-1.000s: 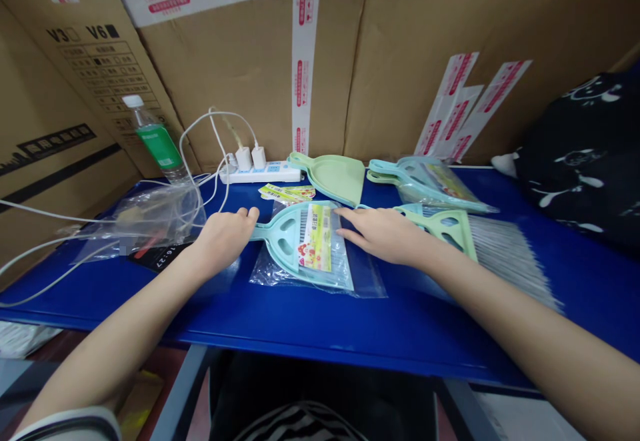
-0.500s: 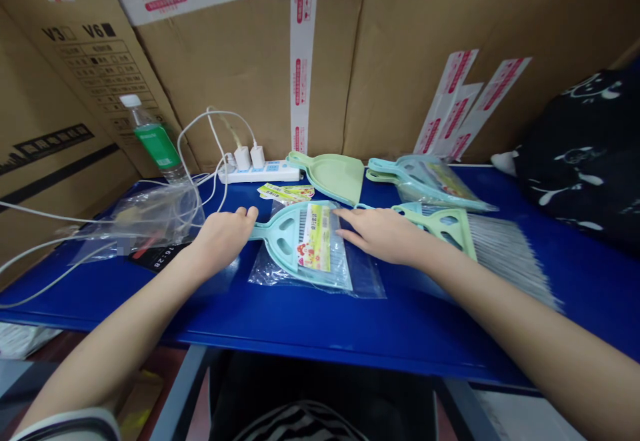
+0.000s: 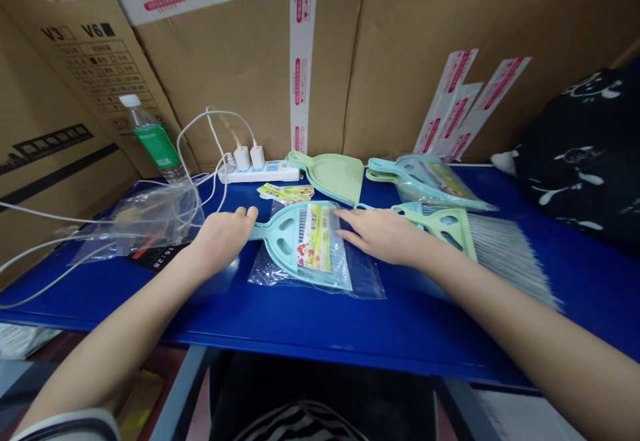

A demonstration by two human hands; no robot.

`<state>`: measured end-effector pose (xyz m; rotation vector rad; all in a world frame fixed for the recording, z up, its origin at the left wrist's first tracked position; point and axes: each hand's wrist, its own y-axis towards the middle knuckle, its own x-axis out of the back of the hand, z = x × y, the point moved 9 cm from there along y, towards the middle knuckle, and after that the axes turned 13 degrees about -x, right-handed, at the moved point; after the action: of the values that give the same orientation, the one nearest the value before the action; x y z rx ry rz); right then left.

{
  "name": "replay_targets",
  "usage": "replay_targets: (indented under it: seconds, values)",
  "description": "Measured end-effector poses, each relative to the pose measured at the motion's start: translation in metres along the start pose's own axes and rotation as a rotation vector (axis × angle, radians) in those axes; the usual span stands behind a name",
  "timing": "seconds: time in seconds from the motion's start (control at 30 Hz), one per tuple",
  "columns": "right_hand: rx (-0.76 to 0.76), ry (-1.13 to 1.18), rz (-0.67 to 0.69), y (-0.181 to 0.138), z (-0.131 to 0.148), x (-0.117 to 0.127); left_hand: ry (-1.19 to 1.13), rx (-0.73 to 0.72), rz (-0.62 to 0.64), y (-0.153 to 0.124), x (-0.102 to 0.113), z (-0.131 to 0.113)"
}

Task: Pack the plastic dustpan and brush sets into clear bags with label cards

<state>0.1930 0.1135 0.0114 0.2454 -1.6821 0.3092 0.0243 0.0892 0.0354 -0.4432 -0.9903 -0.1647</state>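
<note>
Green dustpan [image 3: 336, 175] and power strip [image 3: 270, 173] lie behind; your left fingers [image 3: 245, 217] grip the card-labelled blue dustpan [image 3: 277, 237], right fingers [image 3: 353, 216] parted alongside.

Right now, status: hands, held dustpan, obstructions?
Left hand gripping light-blue dustpan by handle. Right hand beside label card. Clear plastic under or around dustpan.

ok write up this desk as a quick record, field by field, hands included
left grip: closed on the handle of the light-blue brush-and-dustpan set
right grip: index finger and thumb apart, at the label on that set
behind set: green dustpan, power strip
far left: bottle with green label
right: green brush, grey bristles
</note>
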Motion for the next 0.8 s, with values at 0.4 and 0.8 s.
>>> replay_targets:
  seconds: [0.4,0.8]
  values:
    - [0.012,-0.015,-0.002,0.0001,0.0006,-0.0017,0.012,0.003,0.012,-0.0005,0.001,-0.0006]
    - [0.027,-0.08,-0.043,-0.0036,0.0058,-0.0023,0.01,0.014,0.035,0.0023,-0.0034,0.001]
